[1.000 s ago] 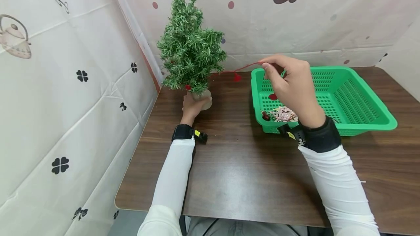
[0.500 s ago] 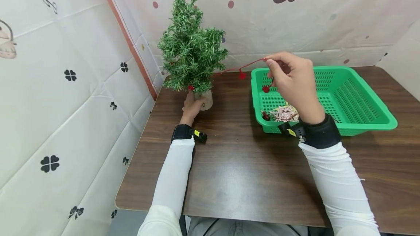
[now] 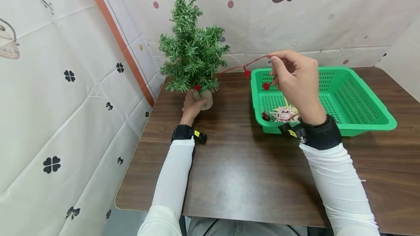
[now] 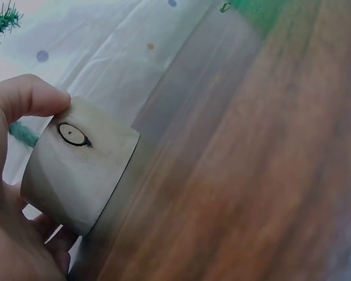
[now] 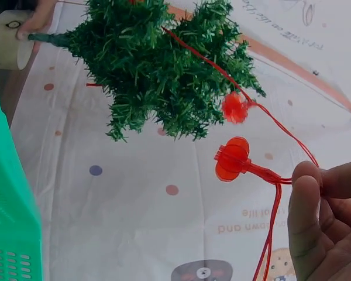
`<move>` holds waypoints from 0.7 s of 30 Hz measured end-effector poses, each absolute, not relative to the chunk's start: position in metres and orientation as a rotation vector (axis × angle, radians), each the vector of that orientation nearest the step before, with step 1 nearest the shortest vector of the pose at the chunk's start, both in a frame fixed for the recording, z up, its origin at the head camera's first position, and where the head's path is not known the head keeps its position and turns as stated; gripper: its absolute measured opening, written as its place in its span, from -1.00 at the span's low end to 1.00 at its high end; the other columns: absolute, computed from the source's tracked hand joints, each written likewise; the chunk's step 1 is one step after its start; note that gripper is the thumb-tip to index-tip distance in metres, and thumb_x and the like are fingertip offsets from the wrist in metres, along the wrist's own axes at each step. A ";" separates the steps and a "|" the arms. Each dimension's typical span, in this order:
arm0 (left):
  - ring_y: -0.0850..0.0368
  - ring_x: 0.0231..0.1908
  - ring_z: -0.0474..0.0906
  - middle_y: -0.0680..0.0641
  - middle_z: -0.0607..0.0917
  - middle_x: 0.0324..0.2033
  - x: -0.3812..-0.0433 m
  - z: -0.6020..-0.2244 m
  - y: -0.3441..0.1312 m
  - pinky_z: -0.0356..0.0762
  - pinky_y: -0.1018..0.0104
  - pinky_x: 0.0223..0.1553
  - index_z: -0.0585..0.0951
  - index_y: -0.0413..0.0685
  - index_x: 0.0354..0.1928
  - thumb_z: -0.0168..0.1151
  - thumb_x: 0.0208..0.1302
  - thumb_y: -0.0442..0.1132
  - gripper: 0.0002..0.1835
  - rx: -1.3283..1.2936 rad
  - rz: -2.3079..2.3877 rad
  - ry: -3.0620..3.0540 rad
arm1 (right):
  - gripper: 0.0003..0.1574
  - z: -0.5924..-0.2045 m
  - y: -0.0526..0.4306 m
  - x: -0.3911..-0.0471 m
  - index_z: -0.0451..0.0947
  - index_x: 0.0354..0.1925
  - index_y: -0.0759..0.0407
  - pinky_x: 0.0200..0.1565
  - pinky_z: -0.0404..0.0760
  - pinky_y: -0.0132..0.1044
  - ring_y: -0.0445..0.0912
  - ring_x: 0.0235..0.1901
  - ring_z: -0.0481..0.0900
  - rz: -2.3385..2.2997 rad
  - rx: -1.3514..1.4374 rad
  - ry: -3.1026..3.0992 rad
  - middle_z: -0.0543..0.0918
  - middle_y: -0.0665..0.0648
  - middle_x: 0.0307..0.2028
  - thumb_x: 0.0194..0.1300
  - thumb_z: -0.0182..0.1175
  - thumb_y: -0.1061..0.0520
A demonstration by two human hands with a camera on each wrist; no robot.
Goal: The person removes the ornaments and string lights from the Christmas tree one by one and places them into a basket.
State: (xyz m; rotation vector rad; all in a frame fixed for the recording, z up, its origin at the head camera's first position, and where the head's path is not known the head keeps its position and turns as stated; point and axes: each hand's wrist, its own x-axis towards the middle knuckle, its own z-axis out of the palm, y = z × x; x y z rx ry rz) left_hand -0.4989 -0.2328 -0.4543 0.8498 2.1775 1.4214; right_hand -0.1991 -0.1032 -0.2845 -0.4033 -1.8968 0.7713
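A small green artificial Christmas tree (image 3: 193, 46) stands at the back left of the table. My left hand (image 3: 191, 107) grips its pale wooden base (image 4: 82, 170), thumb over the top edge, fingers around the far side. Between thumb and fingertips, my right hand (image 3: 296, 83) pinches a string of red lantern lights (image 3: 231, 69). The thin red wire runs from the tree's right side up to that hand. In the right wrist view a translucent red lantern (image 5: 233, 161) hangs just beyond the fingertips. Another red lantern (image 3: 197, 87) shows low on the tree, above the base.
A green plastic basket (image 3: 364, 130) sits on the right under my right forearm. It holds a pale pink, patterned piece (image 3: 284, 114) and a small dark red ornament (image 3: 265, 117). Printed white sheeting (image 3: 249, 17) hangs behind and to the left of the table (image 3: 229, 170).
My right hand has risen a little and moved right, drawing the red wire along. The tree has turned, its low lantern shifting right, while my left hand keeps its grip on the base.
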 end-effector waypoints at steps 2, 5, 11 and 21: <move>-0.22 0.58 -0.02 -0.14 0.18 0.56 -0.501 -0.454 -0.232 -0.42 -0.35 0.53 0.11 0.09 0.60 0.33 0.27 0.06 -0.06 0.857 1.433 2.167 | -0.76 -0.285 -0.109 -0.200 0.76 -0.06 0.22 -0.52 0.59 -0.50 -0.24 -0.66 0.55 0.790 -0.414 -1.877 0.62 -0.02 -0.53 0.46 0.24 0.14; -0.22 0.56 0.05 -0.16 0.23 0.54 -0.504 -0.455 -0.232 -0.42 -0.35 0.53 0.16 0.08 0.57 0.36 0.25 0.06 -0.08 0.874 1.454 2.154 | -0.76 -0.285 -0.117 -0.202 0.74 -0.04 0.23 -0.47 0.66 -0.46 -0.21 -0.63 0.60 0.841 -0.413 -1.869 0.66 -0.01 -0.51 0.46 0.24 0.13; -0.19 0.55 0.10 -0.14 0.26 0.52 -0.513 -0.458 -0.227 -0.45 -0.38 0.52 0.18 0.12 0.56 0.40 0.23 0.04 -0.08 0.916 1.452 2.126 | -0.77 -0.287 -0.132 -0.206 0.72 -0.03 0.24 -0.38 0.76 -0.33 -0.14 -0.50 0.74 1.050 -0.359 -1.851 0.75 0.03 -0.45 0.46 0.24 0.14; -0.22 0.59 -0.05 -0.16 0.16 0.57 -0.522 -0.459 -0.232 -0.55 -0.39 0.50 0.09 0.08 0.60 0.42 0.22 0.10 0.02 0.990 1.432 2.035 | -0.74 -0.293 -0.158 -0.223 0.69 0.00 0.25 -0.25 0.77 -0.34 -0.17 -0.30 0.80 1.078 -0.343 -1.854 0.80 -0.02 -0.34 0.49 0.20 0.13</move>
